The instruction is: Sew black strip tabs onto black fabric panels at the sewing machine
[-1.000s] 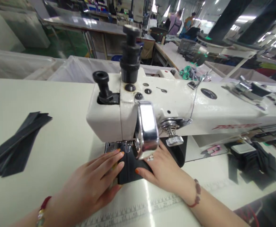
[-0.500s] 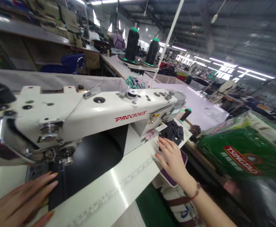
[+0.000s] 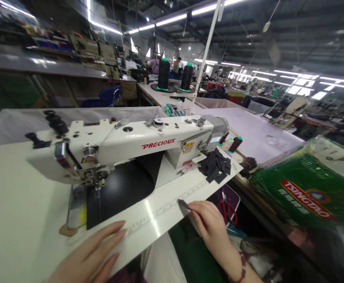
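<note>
A white sewing machine [image 3: 160, 135] marked PRECIOUS stands on a white table [image 3: 157, 216] with a printed ruler scale. Black material [image 3: 130, 188] lies beneath its arm and needle area. My left hand [image 3: 93, 251] rests near the table's front edge, fingers apart, holding nothing. Between the thumb and fingers of my right hand [image 3: 208, 218] is a small dark fabric piece [image 3: 184, 204], above the front edge. A pile of dark fabric pieces [image 3: 214, 165] sits on the table's right end, beyond my right hand. Pink-handled snips [image 3: 186, 169] lie beside the machine base.
Red-handled scissors [image 3: 227, 210] rest on a purple surface below the table's right edge. Thread spools [image 3: 235, 144] stand behind the pile. At the right is a green Tsingtao package [image 3: 301, 192]. Tall black cones [image 3: 163, 74] stand behind the machine, with people farther back.
My right hand has moved from the fabric pile toward the front edge and now holds a dark piece. My left hand has moved right, away from the needle area. The camera view has shifted.
</note>
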Tool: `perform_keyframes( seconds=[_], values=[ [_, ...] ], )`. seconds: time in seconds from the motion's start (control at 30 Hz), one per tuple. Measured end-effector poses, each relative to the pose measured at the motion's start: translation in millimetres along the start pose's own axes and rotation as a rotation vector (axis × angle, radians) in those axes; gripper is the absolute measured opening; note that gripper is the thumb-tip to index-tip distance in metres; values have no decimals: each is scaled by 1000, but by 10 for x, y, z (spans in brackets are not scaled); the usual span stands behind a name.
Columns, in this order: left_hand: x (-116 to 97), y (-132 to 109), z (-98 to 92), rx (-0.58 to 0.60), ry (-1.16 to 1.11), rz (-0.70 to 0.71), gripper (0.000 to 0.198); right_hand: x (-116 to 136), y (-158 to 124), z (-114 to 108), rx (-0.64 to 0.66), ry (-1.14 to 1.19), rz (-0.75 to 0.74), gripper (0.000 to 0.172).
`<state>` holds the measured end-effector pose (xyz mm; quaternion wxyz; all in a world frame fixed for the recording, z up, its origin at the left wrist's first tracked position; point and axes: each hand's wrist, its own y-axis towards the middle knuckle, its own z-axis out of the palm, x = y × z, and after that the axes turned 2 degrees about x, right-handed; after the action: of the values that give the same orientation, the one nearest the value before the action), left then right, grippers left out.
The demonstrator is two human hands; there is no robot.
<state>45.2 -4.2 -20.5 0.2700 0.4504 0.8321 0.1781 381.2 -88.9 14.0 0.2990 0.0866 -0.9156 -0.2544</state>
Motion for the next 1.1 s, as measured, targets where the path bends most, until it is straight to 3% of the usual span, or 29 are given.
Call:
perform_keyframes(
  seconds=[0.03, 0.1, 0.2, 0.3, 0.4, 0.57, 0.67, 0.77, 0.83, 1.1],
  values=[
    [-150, 54, 14, 56, -81, -18, 46, 134, 74, 13, -24, 104, 52, 18],
    [-410, 160, 33, 112, -352, -199, 53, 400, 209, 78, -18, 340, 160, 13],
    [-660, 276, 11, 172, -851, -581, 35, 684, 329, 274, 80, 626, 284, 12],
    [-731, 290, -77, 176, -1010, -784, 28, 818, 356, 519, 43, 552, 219, 15],
    [-693, 195, -185, 25, -876, -765, 23, 924, 336, 711, 22, 393, 82, 28],
    [-605, 5, -334, -56, -572, -489, 23, 1165, 302, 885, 224, 538, -3, 42],
    [-580, 3, -412, -51, -613, -559, 19, 1283, 325, 931, 233, 634, -39, 35],
    [-540, 60, -476, -64, -842, -790, 15, 1365, 389, 934, 262, 726, -3, 24],
    [-499, 92, -506, -61, -931, -844, 21, 1394, 432, 934, 279, 769, 45, 20],
    [-345, 112, -556, -15, -712, -727, 19, 1300, 463, 1059, 372, 812, 319, 22]
  ],
)
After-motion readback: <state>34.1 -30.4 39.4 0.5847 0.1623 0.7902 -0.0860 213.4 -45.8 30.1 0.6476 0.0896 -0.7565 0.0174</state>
